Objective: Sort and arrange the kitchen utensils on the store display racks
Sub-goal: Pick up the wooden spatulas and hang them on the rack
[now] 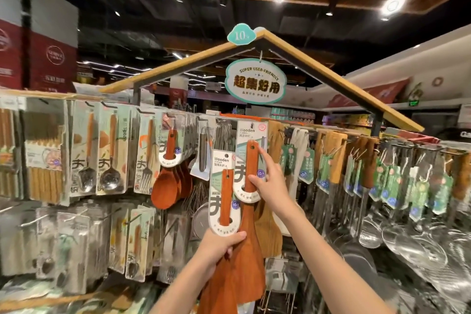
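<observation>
Two carded wooden spatulas are in front of the display rack (328, 132). My left hand (219, 250) grips the lower one, a reddish wooden spatula (225, 201) on a white "Wooden" card, at the bottom of the card. My right hand (267, 181) pinches the handle of the higher wooden spatula (251, 237), index finger up beside its card near the top hooks. Its broad blade hangs down behind my left hand.
Wooden rice spoons (168, 186) hang to the left, with packaged metal spoons (110, 155), forks and chopsticks further left. Light wooden spatulas (270, 227) hang behind my hands. Steel ladles and skimmers (369, 232) fill the right rack. A green sign (255, 81) hangs overhead.
</observation>
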`<move>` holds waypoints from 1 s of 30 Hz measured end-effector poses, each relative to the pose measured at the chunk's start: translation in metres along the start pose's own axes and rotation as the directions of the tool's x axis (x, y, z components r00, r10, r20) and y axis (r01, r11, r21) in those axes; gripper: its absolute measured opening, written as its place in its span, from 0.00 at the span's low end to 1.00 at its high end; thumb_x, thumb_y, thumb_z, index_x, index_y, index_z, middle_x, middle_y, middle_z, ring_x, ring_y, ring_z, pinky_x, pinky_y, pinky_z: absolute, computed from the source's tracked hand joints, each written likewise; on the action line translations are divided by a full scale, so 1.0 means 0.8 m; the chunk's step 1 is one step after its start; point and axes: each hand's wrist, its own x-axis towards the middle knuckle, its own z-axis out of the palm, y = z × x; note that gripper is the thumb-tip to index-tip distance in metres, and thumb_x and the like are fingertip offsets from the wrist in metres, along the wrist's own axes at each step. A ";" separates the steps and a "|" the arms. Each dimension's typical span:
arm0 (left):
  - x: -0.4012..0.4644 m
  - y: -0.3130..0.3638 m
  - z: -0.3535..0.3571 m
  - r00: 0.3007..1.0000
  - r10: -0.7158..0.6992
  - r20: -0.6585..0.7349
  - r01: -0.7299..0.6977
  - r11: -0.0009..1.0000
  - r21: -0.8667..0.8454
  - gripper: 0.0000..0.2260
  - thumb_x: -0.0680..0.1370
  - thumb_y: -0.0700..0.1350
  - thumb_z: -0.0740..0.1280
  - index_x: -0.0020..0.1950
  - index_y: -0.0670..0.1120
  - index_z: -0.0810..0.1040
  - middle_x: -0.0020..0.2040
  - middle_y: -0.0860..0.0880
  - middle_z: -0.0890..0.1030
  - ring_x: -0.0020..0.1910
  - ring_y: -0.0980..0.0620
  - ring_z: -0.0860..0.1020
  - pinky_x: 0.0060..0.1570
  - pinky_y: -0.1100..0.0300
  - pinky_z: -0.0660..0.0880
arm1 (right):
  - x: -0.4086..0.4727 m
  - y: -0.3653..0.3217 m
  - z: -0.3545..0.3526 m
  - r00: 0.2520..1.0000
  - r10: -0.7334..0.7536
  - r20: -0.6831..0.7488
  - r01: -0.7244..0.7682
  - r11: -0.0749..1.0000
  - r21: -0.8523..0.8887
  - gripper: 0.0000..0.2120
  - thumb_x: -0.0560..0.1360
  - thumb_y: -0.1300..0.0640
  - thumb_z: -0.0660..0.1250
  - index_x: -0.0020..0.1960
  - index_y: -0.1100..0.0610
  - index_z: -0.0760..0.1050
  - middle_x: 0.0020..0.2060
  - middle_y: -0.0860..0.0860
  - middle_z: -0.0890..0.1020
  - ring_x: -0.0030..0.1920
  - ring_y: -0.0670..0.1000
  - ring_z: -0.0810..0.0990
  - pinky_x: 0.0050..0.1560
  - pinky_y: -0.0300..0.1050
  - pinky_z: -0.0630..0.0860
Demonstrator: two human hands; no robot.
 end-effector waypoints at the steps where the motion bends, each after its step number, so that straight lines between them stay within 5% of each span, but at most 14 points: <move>1: 0.004 -0.001 -0.001 1.000 -0.008 0.007 0.008 1.000 0.010 0.08 0.69 0.35 0.74 0.42 0.40 0.76 0.24 0.50 0.74 0.19 0.56 0.64 0.22 0.64 0.67 | 0.002 0.003 0.001 1.000 0.007 -0.006 -0.007 1.000 -0.005 0.35 0.76 0.64 0.64 0.73 0.37 0.56 0.54 0.46 0.64 0.48 0.42 0.74 0.44 0.27 0.74; 11: 0.030 -0.001 -0.034 0.994 0.097 -0.057 -0.096 0.995 0.015 0.04 0.71 0.39 0.72 0.44 0.45 0.83 0.33 0.49 0.81 0.21 0.58 0.68 0.22 0.65 0.67 | 0.038 0.022 0.012 0.996 0.084 -0.039 -0.087 0.994 -0.067 0.35 0.77 0.67 0.62 0.74 0.38 0.55 0.54 0.53 0.66 0.53 0.52 0.74 0.37 0.27 0.73; 14: 0.029 -0.001 -0.044 0.991 0.121 0.054 -0.121 0.993 -0.018 0.03 0.74 0.44 0.71 0.40 0.48 0.80 0.29 0.51 0.76 0.22 0.58 0.66 0.23 0.64 0.65 | 0.048 0.028 0.014 0.995 0.091 -0.044 -0.095 0.991 -0.094 0.36 0.77 0.68 0.61 0.74 0.37 0.55 0.55 0.54 0.66 0.53 0.57 0.75 0.40 0.31 0.75; 17: 0.028 0.001 -0.044 0.996 0.077 0.049 -0.075 0.996 -0.048 0.11 0.75 0.49 0.69 0.47 0.42 0.80 0.26 0.50 0.66 0.22 0.55 0.63 0.23 0.63 0.64 | 0.057 0.031 0.017 0.993 0.115 -0.033 -0.118 0.985 -0.126 0.38 0.77 0.69 0.60 0.74 0.36 0.52 0.55 0.54 0.64 0.51 0.60 0.75 0.40 0.34 0.76; 20: 0.023 0.006 -0.040 1.000 0.018 0.023 -0.016 0.997 -0.077 0.13 0.77 0.51 0.65 0.47 0.43 0.83 0.26 0.51 0.65 0.22 0.55 0.63 0.23 0.62 0.64 | 0.057 0.034 0.018 0.993 0.117 0.003 -0.114 0.975 -0.188 0.38 0.77 0.67 0.61 0.75 0.37 0.49 0.54 0.53 0.64 0.46 0.56 0.74 0.38 0.32 0.75; 25: 0.007 0.013 -0.034 0.993 -0.087 0.080 0.101 0.977 -0.189 0.13 0.78 0.47 0.62 0.36 0.45 0.78 0.25 0.49 0.64 0.22 0.54 0.62 0.23 0.62 0.64 | 0.038 0.029 0.017 0.996 0.083 -0.034 -0.088 0.978 -0.191 0.26 0.78 0.57 0.64 0.73 0.47 0.61 0.60 0.50 0.61 0.54 0.47 0.69 0.56 0.36 0.68; 30: 0.001 0.011 -0.021 0.989 0.002 0.146 0.024 0.985 -0.172 0.10 0.77 0.45 0.66 0.47 0.37 0.76 0.28 0.50 0.66 0.22 0.54 0.64 0.24 0.61 0.64 | 0.019 -0.017 0.025 0.998 0.011 0.060 -0.008 0.999 -0.048 0.25 0.74 0.49 0.69 0.67 0.51 0.65 0.62 0.51 0.70 0.50 0.47 0.77 0.47 0.41 0.75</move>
